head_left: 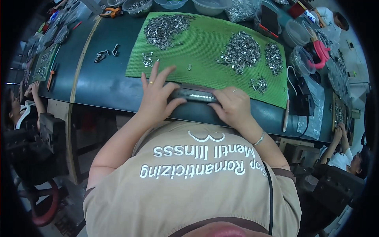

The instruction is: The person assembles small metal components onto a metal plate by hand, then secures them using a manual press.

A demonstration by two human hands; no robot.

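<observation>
A dark, narrow bar-shaped holder (190, 98) with a row of small shiny metal pieces along it lies at the near edge of the green mat (189, 51). My left hand (158, 93) pinches the holder's left end between thumb and forefinger, its other fingers raised and spread. At the opposite end, the thumb and fingers of my right hand (235, 106) are closed on the holder. One small metal piece (190, 67) lies alone on the mat beyond the holder. Left of it is a small cluster of metal pieces (148, 59), near my left fingertips.
Larger heaps of metal parts (167, 29) (242, 51) cover the mat's far left and right. Linked dark pieces (101, 55) lie on the table at left. Plastic bowls (296, 31), a phone (269, 19) and a black power adapter (302, 94) stand around. Other people work at both sides.
</observation>
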